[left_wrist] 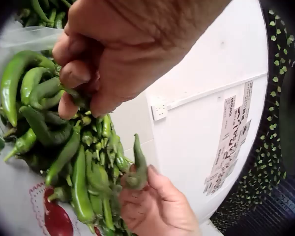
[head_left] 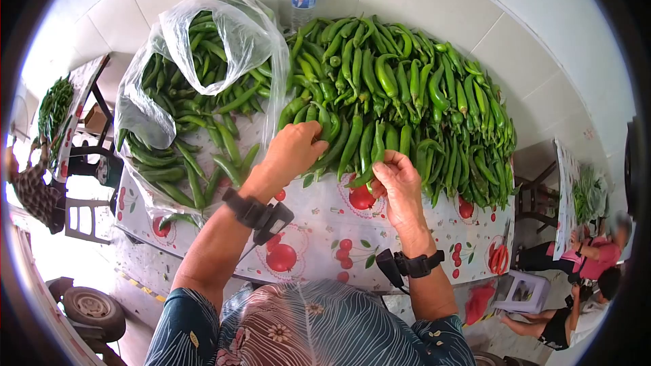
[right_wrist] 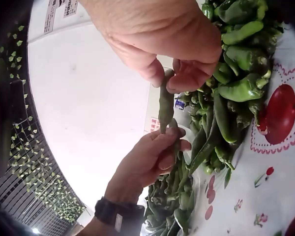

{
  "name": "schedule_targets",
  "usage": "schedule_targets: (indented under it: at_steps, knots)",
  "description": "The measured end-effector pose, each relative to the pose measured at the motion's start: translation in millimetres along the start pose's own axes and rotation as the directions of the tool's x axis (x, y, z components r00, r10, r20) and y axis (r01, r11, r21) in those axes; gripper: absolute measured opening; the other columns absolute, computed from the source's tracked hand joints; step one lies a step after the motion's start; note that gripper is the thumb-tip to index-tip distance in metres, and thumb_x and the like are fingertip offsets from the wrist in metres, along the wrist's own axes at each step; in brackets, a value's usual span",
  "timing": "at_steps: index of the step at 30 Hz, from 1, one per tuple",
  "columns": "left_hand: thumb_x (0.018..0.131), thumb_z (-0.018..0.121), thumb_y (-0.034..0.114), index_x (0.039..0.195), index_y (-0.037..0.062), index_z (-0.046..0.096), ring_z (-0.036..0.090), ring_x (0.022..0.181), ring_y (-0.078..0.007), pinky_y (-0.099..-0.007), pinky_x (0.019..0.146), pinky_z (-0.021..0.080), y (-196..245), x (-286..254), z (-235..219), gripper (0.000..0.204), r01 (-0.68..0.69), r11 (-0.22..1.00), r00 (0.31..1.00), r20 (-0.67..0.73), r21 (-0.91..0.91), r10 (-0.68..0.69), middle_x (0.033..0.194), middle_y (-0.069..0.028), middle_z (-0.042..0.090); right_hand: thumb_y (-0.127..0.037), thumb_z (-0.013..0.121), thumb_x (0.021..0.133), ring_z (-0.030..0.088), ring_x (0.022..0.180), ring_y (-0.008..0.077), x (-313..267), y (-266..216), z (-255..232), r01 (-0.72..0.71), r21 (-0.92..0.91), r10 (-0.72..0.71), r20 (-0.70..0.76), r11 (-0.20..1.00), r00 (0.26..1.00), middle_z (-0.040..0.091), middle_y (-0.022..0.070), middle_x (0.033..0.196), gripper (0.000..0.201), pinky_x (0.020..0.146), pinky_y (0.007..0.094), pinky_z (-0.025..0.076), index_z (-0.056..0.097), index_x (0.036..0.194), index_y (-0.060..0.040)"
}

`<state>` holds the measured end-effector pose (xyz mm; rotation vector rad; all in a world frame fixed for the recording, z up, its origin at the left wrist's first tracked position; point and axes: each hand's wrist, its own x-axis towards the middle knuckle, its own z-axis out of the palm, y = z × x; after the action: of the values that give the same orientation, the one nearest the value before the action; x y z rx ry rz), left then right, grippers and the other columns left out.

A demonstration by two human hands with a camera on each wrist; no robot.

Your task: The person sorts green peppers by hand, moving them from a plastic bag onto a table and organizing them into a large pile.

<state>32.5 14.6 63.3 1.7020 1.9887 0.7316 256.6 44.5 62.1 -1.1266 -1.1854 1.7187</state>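
My right hand [head_left: 401, 190] pinches a green chili pepper [right_wrist: 165, 101] between thumb and fingers, over the near edge of a big pile. In the left wrist view that same pepper points upward from the right hand [left_wrist: 160, 206]. Just to its left, the curled fingers of my left hand [head_left: 293, 150] hold another green pepper [right_wrist: 176, 142], mostly hidden by the fingers. Below and beyond both hands, a large heap of green chili peppers [head_left: 434, 88] lies in rows on the table. Left of the left hand, more peppers [head_left: 224, 139] spill from an open clear plastic bag [head_left: 146, 118].
A patterned tablecloth [head_left: 305, 230] covers the table along its front edge. Behind the heap, a water bottle [head_left: 304, 0] stands against the tiled wall. Other tables with greens stand at both sides; people sit at right near a grey stool [head_left: 532, 291].
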Motion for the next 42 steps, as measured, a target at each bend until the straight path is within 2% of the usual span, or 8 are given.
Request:
schedule_targets:
  at_steps: [5,8,17,23,31,36,39,42]
  knots:
    - [0.079,0.068,0.017,0.107,-0.0007,0.062,0.067,0.084,-0.035,-0.0418,0.077,0.052,-12.7,13.1,15.0,0.034,-0.032,0.999,0.997,-0.074,0.013,0.033,0.085,-0.0154,0.069,-0.013,0.069,0.087,0.059,0.065,0.0102,9.2,2.8,0.5,0.028,0.0,-0.028,0.018,1.0,0.999,0.063,0.0052,0.087,0.038,0.052,0.0217,0.047,0.051,0.117,-0.0007]
    - [0.079,0.067,0.016,0.109,0.0012,0.061,0.067,0.081,-0.0337,-0.0414,0.076,0.052,-17.7,10.2,17.0,0.034,-0.233,0.97,0.948,-0.21,0.061,0.241,0.087,-0.0144,0.07,-0.015,0.069,0.088,0.06,0.063,0.0113,13.0,1.2,8.5,0.009,-0.031,-0.009,0.02,0.999,1.0,0.063,0.0058,0.086,0.039,0.052,0.0227,0.048,0.05,0.119,-0.0005]
    - [0.081,0.066,0.013,0.104,0.0035,0.065,0.068,0.07,-0.0251,-0.0369,0.066,0.053,-1.0,-28.1,-10.5,0.025,0.009,0.995,1.0,0.016,-0.096,-0.007,0.082,-0.0134,0.068,-0.005,0.062,0.088,0.061,0.077,0.0142,42.6,4.1,33.2,0.015,-0.028,-0.013,0.052,0.999,0.999,0.061,0.012,0.103,0.043,0.064,0.0283,0.054,0.046,0.127,0.0011]
    - [0.082,0.065,0.013,0.102,0.0033,0.064,0.067,0.069,-0.0239,-0.0346,0.065,0.052,-22.9,-60.1,-33.5,0.022,0.0,0.972,0.998,-0.061,-0.236,-0.015,0.076,-0.0122,0.067,-0.005,0.061,0.088,0.061,0.09,0.015,37.2,11.3,24.4,0.136,-0.193,-0.12,0.095,0.972,0.988,0.057,0.0123,0.118,0.038,0.073,0.0284,0.055,0.052,0.124,0.0007]
    - [0.08,0.065,0.015,0.109,0.0083,0.062,0.063,0.069,-0.0326,-0.0409,0.067,0.05,-87.4,-120.6,-70.0,0.03,0.276,0.944,0.958,-0.134,0.18,-0.254,0.073,-0.0153,0.063,-0.014,0.062,0.093,0.059,0.084,0.0078,-17.0,-2.1,3.8,0.023,-0.376,0.124,0.362,0.927,0.924,0.064,0.0015,0.096,0.019,0.074,0.0228,0.049,0.061,0.109,-0.004]
    - [0.077,0.059,0.0,0.114,0.0139,0.063,0.053,0.108,-0.0346,-0.0411,0.086,0.047,-98.5,-123.1,-38.1,0.039,0.099,0.903,0.979,-0.201,0.418,-0.014,0.121,-0.0132,0.052,-0.019,0.061,0.094,0.058,0.081,0.0084,-31.2,21.3,4.8,0.063,-0.428,0.161,0.468,0.902,0.869,0.064,0.0007,0.095,0.02,0.075,0.0242,0.049,0.061,0.107,-0.0037]
    - [0.075,0.059,-0.001,0.111,0.0109,0.062,0.053,0.107,-0.0347,-0.0417,0.091,0.043,-101.1,-108.1,-42.6,0.038,-0.09,0.823,0.951,-0.198,0.561,0.239,0.118,-0.0142,0.052,-0.019,0.061,0.094,0.056,0.08,0.0077,-38.4,26.2,4.5,0.056,-0.481,0.189,0.447,0.875,0.874,0.062,0.0004,0.094,0.021,0.075,0.0234,0.048,0.06,0.108,-0.0025]
    - [0.074,0.059,0.0,0.106,0.0087,0.061,0.053,0.107,-0.0333,-0.0409,0.095,0.039,-111.4,-96.0,-45.6,0.033,-0.189,0.807,0.956,-0.081,0.559,0.281,0.114,-0.0133,0.056,-0.018,0.061,0.094,0.055,0.079,0.0071,-43.0,35.4,-4.2,0.02,-0.538,0.239,0.406,0.843,0.882,0.062,0.0001,0.093,0.021,0.072,0.0226,0.047,0.06,0.107,-0.0016]
